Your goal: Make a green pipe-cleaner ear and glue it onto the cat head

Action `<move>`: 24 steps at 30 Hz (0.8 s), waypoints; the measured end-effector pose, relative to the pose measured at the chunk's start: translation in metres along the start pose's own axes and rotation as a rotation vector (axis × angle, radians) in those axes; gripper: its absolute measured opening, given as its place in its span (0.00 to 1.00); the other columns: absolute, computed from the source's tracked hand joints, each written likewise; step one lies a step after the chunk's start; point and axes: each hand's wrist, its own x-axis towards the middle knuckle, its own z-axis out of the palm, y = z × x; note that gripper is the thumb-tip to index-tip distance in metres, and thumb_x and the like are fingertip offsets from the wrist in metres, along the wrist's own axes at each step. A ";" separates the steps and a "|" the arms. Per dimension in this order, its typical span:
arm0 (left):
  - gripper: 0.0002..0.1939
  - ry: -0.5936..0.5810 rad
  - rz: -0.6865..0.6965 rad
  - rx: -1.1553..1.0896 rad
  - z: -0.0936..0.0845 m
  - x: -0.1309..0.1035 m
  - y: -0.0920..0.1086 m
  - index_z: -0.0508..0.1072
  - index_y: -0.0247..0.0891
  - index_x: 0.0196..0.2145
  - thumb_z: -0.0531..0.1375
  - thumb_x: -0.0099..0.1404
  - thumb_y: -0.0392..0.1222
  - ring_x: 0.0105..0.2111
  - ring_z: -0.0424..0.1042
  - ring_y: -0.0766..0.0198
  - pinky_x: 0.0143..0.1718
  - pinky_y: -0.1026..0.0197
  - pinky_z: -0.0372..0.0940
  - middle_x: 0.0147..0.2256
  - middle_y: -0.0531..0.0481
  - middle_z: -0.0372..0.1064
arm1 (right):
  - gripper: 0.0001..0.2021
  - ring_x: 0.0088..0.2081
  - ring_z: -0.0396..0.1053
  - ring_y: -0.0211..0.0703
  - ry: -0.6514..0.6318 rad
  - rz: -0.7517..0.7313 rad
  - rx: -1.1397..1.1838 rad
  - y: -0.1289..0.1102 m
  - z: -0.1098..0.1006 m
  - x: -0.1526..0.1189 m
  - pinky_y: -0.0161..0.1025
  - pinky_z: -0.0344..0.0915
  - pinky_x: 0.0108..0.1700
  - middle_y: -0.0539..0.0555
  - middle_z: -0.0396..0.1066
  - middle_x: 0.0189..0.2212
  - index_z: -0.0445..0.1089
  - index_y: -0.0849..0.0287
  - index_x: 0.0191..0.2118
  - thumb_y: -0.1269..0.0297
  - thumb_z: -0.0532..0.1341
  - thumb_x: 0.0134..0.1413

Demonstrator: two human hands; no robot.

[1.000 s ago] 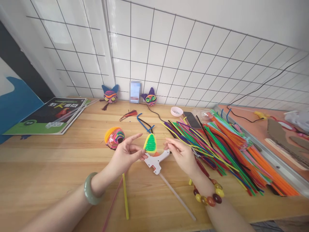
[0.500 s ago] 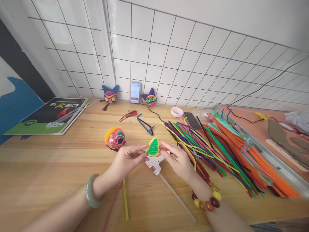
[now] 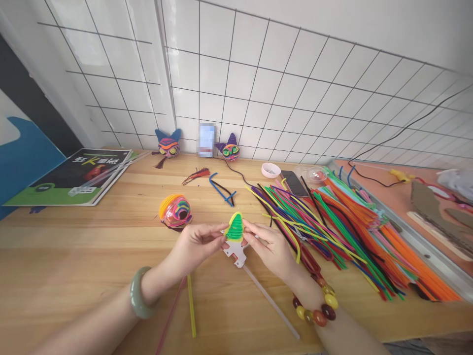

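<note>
A small triangular green piece with a yellow rim (image 3: 235,227) is held up between both hands. My left hand (image 3: 197,245) pinches its left edge between thumb and fingers. On the opposite edge, my right hand (image 3: 268,246) grips it with thumb and fingertips. Right below the piece lies a white glue gun (image 3: 236,254), partly hidden by it, with a pale glue stick (image 3: 271,301) reaching toward the lower right. A round ball covered in coloured strips (image 3: 176,212) rests on the table, just beyond my left hand.
Many coloured pipe cleaners (image 3: 314,222) spread over the right side of the wooden table (image 3: 92,261). A pink bowl (image 3: 271,170) and a dark phone (image 3: 294,183) lie behind them. Two decorated heads (image 3: 169,144) stand by the wall. A book (image 3: 74,177) is at the left.
The green piece has turned a little and its face shows more squarely. My right fingers have closed in nearer to its edge. The view has shifted slightly.
</note>
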 end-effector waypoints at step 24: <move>0.17 -0.044 -0.066 -0.080 0.002 0.000 0.004 0.70 0.34 0.42 0.62 0.53 0.38 0.27 0.74 0.62 0.30 0.62 0.69 0.26 0.49 0.75 | 0.24 0.32 0.71 0.40 -0.079 0.357 0.601 0.000 0.002 0.002 0.40 0.69 0.35 0.54 0.71 0.35 0.58 0.57 0.54 0.62 0.59 0.50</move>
